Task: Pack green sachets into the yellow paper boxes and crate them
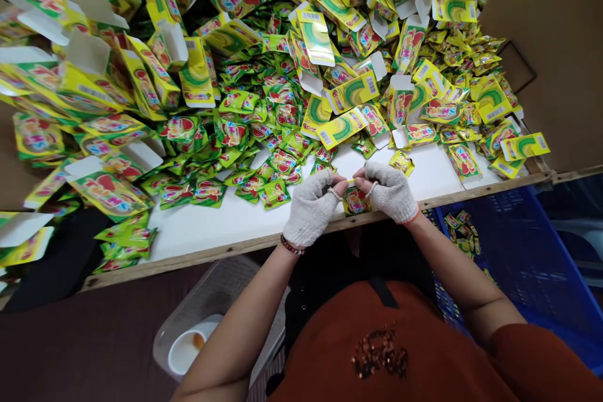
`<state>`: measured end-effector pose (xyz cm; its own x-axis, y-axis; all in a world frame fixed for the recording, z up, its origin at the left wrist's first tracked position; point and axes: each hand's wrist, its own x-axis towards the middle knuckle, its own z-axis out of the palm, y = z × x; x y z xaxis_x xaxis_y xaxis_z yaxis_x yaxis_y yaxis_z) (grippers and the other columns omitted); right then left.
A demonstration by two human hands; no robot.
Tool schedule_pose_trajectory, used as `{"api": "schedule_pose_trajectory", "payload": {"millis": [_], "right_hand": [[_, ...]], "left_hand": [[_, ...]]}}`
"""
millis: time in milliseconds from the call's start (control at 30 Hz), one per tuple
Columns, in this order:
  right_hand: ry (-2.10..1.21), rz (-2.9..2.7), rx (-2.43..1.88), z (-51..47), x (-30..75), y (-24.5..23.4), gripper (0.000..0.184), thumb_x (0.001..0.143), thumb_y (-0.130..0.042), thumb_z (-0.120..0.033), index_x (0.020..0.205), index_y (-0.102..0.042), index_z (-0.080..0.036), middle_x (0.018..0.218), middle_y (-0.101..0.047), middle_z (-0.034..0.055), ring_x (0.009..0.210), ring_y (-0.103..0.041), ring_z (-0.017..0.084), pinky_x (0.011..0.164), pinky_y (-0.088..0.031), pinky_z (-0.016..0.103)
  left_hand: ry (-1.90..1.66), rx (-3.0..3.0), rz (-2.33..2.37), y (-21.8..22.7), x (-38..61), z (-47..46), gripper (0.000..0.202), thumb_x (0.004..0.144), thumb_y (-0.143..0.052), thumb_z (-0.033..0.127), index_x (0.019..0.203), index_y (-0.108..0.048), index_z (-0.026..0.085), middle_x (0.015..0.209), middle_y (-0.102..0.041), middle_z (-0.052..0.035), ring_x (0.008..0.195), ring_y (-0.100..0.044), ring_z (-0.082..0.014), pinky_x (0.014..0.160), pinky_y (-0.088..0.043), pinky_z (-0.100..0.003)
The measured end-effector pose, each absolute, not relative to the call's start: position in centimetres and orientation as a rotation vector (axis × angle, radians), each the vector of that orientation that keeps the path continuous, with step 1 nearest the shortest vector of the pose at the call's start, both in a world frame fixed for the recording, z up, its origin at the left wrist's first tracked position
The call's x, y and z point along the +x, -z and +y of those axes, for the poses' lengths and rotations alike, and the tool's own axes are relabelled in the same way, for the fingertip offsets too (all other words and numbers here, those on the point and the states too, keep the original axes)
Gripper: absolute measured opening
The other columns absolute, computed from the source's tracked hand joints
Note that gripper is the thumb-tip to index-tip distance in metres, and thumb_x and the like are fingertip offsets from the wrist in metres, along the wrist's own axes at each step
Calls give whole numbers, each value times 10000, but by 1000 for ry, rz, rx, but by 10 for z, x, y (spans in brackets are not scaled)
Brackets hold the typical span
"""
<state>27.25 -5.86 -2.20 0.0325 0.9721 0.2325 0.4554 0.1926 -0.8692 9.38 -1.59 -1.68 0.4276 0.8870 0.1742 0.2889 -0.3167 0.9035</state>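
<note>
Both hands wear white knitted gloves with bare fingertips. Between them, at the table's front edge, is a small yellow-and-green candy box (357, 201) with a melon picture. My left hand (311, 206) pinches the box's upper left corner. On the opposite corner, the thumb and fingers of my right hand (387, 191) are closed at the box's top end. The fingertips cover that end, so its flaps are hidden. Just beyond my right hand lies a yellow candy packet (401, 162). Green candy packets (274, 193) are heaped to the left of my left hand.
Many open candy boxes (113, 193) are piled across the white table (188, 232), which has a wooden front rail (198, 252). Cardboard walls (556, 63) stand at the sides. Below right is a blue crate (532, 264) with packets inside; below left, a white cup (183, 353) sits on a plastic stool.
</note>
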Motion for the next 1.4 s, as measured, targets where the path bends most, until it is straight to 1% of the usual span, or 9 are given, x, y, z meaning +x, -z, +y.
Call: {"api": "schedule_pose_trajectory", "payload": {"millis": [267, 433, 567, 667, 733, 867, 1000, 1233, 1400], "right_hand": [[-552, -1929, -1145, -73, 295, 32, 240, 920, -564, -271, 1089, -726, -220, 1063, -706, 89, 1004, -665, 196, 846, -543, 323], [-584, -1796, -1198, -76, 289, 46, 269, 891, -567, -233, 1116, -713, -226, 938, -701, 57, 892, -666, 184, 819, -549, 331], [-789, -1148, -1256, -82, 302, 41, 327, 894, -572, -530, 1047, -685, -265, 872, -683, 23, 723, -630, 160, 676, -533, 320], [-905, -900, -1165, -91, 327, 28, 579, 905, -306, -756, 1021, -643, -300, 731, -621, 1, 543, -533, 140, 526, -462, 298], [-922, -853, -1180, -92, 343, 20, 609, 880, -299, -792, 951, -623, -281, 672, -577, -6, 520, -507, 138, 506, -434, 285], [-592, -1050, -1650, -73, 362, 19, 427, 817, -600, -639, 801, -607, -213, 697, -581, 16, 650, -553, 166, 598, -446, 296], [-210, -1364, -2195, -53, 367, 29, 255, 740, -726, -412, 811, -650, -179, 812, -618, 72, 811, -557, 221, 743, -456, 342], [-453, -1334, -2116, -50, 358, 40, 202, 688, -726, -245, 844, -608, -196, 783, -621, 14, 721, -534, 162, 691, -462, 295], [-985, -1310, -1567, -56, 324, 32, 219, 759, -670, -337, 904, -613, -184, 823, -646, 12, 727, -578, 151, 679, -496, 294]], "left_hand": [[-1062, 2126, 755, 44, 80, -26, 157, 888, -624, 268, 1000, -709, 199, 986, -749, -64, 921, -692, -180, 854, -549, -325], [-1062, 2092, 768, 47, 84, -27, 183, 917, -578, 275, 1037, -698, 206, 1047, -737, -68, 988, -687, -185, 889, -548, -335], [-891, 1903, 976, 42, 81, -18, 356, 917, -553, 403, 1177, -607, 167, 1116, -700, -103, 951, -685, -203, 821, -557, -331], [-783, 2070, 1303, 38, 76, -7, 287, 899, -542, 397, 1062, -628, 177, 975, -690, -79, 883, -657, -218, 814, -523, -347], [-649, 2227, 1529, 36, 76, 2, 226, 895, -533, 380, 972, -640, 197, 929, -673, -79, 914, -639, -250, 815, -494, -358], [-443, 2298, 1699, 35, 85, 21, 283, 838, -619, 400, 1056, -615, 221, 1030, -662, -115, 963, -631, -301, 759, -468, -362], [-416, 2151, 1610, 43, 93, 35, 386, 749, -723, 365, 1081, -595, 215, 837, -650, -73, 760, -618, -272, 689, -444, -356], [-682, 1855, 1355, 45, 87, 26, 138, 765, -630, 305, 825, -675, 190, 734, -664, -15, 702, -570, -189, 682, -447, -303], [-636, 1756, 1267, 33, 96, 13, 193, 789, -598, 339, 800, -692, 171, 679, -663, -8, 666, -568, -167, 637, -438, -277]]}}
